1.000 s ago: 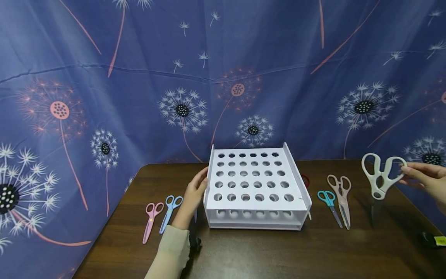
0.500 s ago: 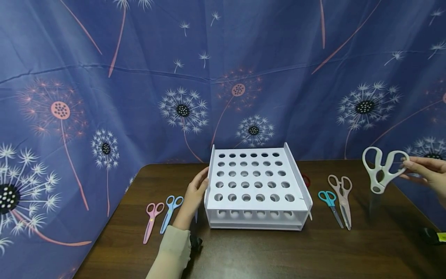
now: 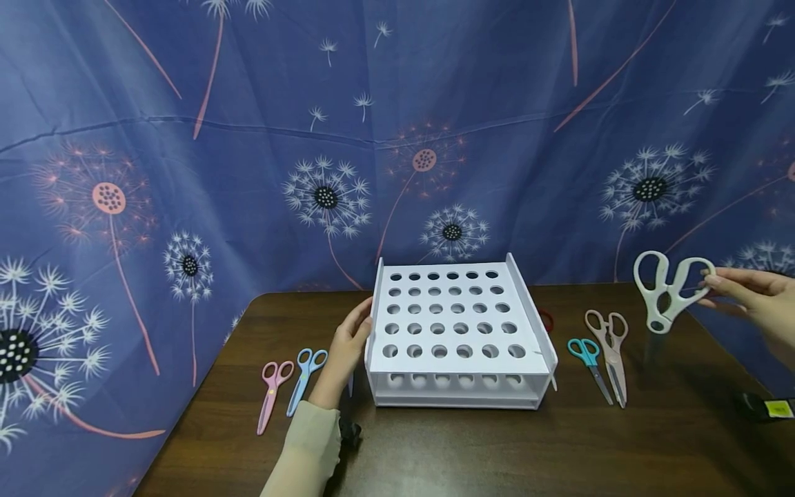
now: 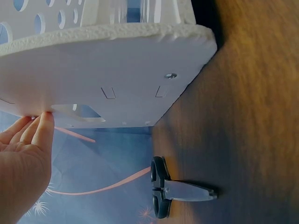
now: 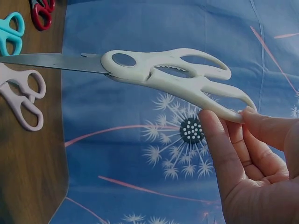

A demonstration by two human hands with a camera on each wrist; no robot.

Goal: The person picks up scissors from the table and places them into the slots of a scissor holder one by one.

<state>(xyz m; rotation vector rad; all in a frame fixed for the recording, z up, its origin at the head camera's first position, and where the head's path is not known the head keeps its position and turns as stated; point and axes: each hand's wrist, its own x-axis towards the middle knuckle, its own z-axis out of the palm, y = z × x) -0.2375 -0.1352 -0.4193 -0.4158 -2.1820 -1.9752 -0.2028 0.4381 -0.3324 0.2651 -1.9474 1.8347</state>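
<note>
My right hand [image 3: 754,297] pinches one handle loop of a pair of white kitchen scissors [image 5: 135,70] between thumb and fingers. The scissors hang blades down above the table in the head view, handles slightly spread. My left hand [image 3: 344,348] lies along the left side panel of a white rack [image 3: 456,359] with rows of round holes. In the left wrist view the fingertips of the left hand [image 4: 25,158] touch that panel, fingers straight, near a cut-out slot. Black-handled scissors [image 4: 161,189] lie on the table beside the rack.
Left of the rack lie pink scissors [image 3: 270,397] and blue scissors [image 3: 304,379]. To its right are teal scissors [image 3: 586,355], pale pink scissors [image 3: 611,355] and red-handled scissors [image 5: 42,16]. A blue dandelion-print cloth [image 3: 248,172] hangs behind the brown table [image 3: 447,455].
The white kitchen scissors in my right hand have risen and shifted slightly left. My left hand and the rack have stayed in place.
</note>
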